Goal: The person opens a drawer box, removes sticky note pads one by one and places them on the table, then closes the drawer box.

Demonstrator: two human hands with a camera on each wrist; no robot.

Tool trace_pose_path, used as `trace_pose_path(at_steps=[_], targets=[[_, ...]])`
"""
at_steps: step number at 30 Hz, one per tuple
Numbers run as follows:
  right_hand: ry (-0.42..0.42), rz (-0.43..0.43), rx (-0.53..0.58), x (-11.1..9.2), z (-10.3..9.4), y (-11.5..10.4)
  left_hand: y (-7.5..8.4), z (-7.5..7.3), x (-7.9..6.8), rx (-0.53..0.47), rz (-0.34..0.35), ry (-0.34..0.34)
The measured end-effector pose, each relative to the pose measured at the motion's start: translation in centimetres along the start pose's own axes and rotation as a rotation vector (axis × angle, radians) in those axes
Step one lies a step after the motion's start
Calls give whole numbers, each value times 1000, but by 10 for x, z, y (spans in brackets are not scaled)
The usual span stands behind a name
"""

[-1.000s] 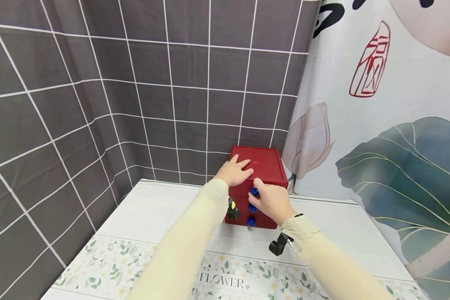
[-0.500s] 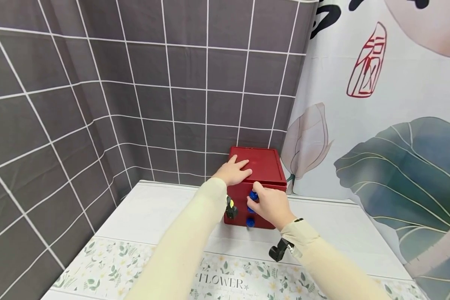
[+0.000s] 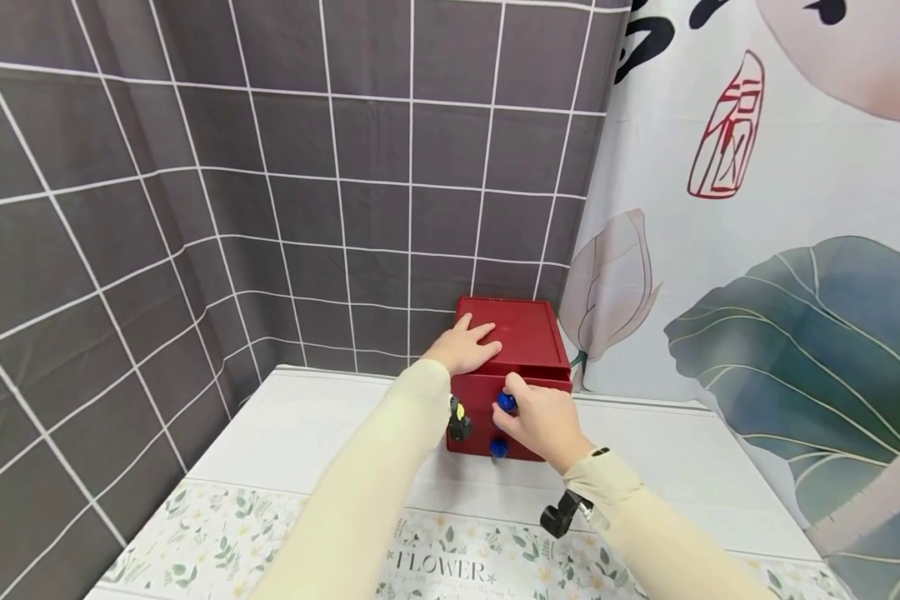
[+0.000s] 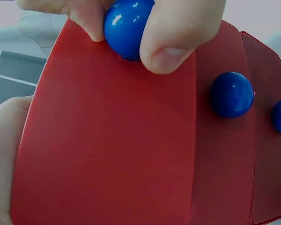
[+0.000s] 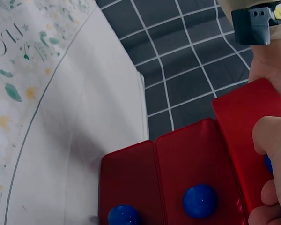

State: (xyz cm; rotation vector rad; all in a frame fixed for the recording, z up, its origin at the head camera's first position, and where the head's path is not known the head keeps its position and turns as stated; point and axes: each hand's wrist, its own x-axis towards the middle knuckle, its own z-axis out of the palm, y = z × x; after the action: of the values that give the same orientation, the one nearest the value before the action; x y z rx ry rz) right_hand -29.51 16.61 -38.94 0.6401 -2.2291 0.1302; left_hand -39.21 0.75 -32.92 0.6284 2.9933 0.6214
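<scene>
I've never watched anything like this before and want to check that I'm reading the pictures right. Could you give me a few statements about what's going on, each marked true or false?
1. The right hand pinches the top knob. True.
2. The left hand rests on top of the red cabinet, fingers spread. True.
3. The top drawer is fully closed. False: the top drawer stands out past the middle drawer.
4. The cabinet stands on a white table. True.
5. The big word printed on the table covering is GARDEN. False: the lettering reads FLOWER.
</scene>
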Motion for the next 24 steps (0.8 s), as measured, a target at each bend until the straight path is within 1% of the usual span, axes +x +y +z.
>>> trace_pose_path(at_steps=[6, 15, 24], targets=[[9, -3, 0, -3, -4, -4, -1, 1, 0, -5, -3, 6], [8, -1, 10, -5, -8, -7, 1, -1, -2, -18, -7, 1], [5, -7, 18, -8, -10, -9, 1, -1, -2, 3, 1, 1]])
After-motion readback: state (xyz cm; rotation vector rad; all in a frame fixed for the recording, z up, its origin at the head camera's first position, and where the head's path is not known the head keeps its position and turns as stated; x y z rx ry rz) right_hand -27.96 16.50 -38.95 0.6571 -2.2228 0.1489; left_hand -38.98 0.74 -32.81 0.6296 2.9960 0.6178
